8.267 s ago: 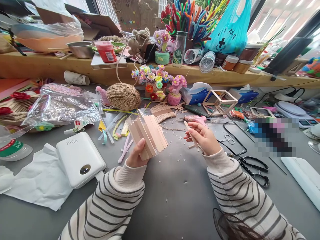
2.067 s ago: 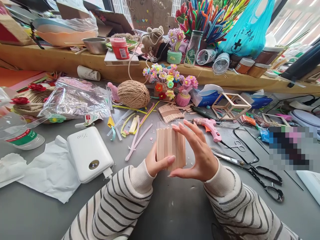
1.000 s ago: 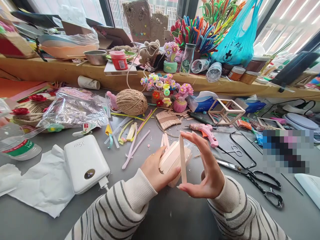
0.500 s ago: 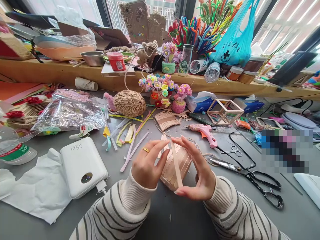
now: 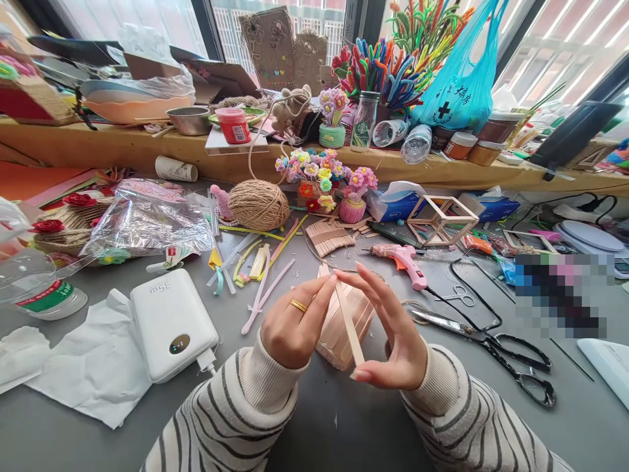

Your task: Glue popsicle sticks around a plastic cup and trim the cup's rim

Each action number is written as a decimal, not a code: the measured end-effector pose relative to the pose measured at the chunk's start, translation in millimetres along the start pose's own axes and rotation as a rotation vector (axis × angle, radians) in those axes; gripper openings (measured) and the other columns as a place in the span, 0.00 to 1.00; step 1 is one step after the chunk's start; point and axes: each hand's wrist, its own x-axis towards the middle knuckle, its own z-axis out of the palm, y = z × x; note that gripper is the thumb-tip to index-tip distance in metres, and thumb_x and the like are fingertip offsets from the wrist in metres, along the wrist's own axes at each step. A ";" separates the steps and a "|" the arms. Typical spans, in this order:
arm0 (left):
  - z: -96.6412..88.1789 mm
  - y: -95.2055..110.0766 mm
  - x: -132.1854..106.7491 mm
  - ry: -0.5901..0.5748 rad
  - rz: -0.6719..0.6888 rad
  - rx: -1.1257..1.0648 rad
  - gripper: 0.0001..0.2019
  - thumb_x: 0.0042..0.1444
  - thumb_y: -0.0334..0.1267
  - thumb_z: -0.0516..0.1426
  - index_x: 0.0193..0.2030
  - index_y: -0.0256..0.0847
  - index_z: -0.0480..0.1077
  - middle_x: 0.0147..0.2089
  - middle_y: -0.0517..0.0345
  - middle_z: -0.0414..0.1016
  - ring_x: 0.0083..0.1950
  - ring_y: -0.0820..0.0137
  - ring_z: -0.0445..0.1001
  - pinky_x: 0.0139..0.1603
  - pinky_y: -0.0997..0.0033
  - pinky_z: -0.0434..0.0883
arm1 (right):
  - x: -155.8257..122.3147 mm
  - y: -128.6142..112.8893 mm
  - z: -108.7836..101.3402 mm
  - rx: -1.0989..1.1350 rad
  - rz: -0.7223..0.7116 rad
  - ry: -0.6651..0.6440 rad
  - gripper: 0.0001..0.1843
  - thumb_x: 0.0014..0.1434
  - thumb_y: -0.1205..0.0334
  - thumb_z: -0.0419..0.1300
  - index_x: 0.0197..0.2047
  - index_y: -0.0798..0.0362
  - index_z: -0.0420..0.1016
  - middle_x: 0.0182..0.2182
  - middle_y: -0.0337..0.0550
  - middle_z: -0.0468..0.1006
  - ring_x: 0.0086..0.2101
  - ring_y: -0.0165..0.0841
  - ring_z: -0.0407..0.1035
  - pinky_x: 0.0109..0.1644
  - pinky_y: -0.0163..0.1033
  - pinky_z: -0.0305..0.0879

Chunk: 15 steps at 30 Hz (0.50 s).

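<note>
A flat wooden craft stick (image 5: 350, 321) slants between my hands, above a wooden piece covered with craft sticks (image 5: 363, 314). My left hand (image 5: 295, 321), with a ring on one finger, pinches the stick's upper end. My right hand (image 5: 393, 328) spans its length, index fingertip by the top end and thumb against the bottom end. Part of the stick-covered piece is hidden behind my fingers. Just beyond it, more loose sticks (image 5: 323, 270) show beside my left fingertips.
To the right lie black-handled scissors (image 5: 491, 344) and a pink glue gun (image 5: 403, 259). A white power bank (image 5: 171, 328) rests on crumpled paper (image 5: 93, 367) at left. Farther back are a ball of twine (image 5: 259, 205), a panel of sticks (image 5: 329, 237) and a wooden cube frame (image 5: 442, 223).
My left fingers have closed together more at the stick's top end. The stick's lower end and my right thumb have shifted slightly right and up. The view has turned a little left.
</note>
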 end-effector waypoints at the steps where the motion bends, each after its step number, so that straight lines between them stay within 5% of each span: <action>1: -0.2 0.2 1.0 0.008 -0.001 0.006 0.14 0.50 0.23 0.56 0.45 0.30 0.69 0.38 0.46 0.78 0.41 0.66 0.76 0.41 0.71 0.72 | 0.4 -0.7 -0.2 0.047 0.012 0.002 0.53 0.42 0.49 0.66 0.64 0.47 0.40 0.59 0.51 0.58 0.58 0.44 0.53 0.62 0.55 0.44; 6: -0.9 2.9 5.8 0.042 0.014 0.082 0.12 0.50 0.25 0.57 0.43 0.30 0.70 0.36 0.46 0.79 0.38 0.66 0.77 0.40 0.72 0.72 | 0.8 -2.8 -1.7 0.259 0.070 -0.009 0.47 0.44 0.49 0.64 0.63 0.47 0.46 0.59 0.50 0.58 0.58 0.44 0.53 0.61 0.55 0.47; 15: 1.7 0.9 5.2 0.055 -0.001 0.110 0.09 0.49 0.25 0.58 0.39 0.29 0.72 0.34 0.47 0.79 0.36 0.68 0.77 0.39 0.75 0.71 | -2.0 -4.7 0.2 0.230 0.098 -0.057 0.29 0.53 0.54 0.58 0.59 0.46 0.59 0.58 0.44 0.61 0.56 0.41 0.57 0.55 0.50 0.62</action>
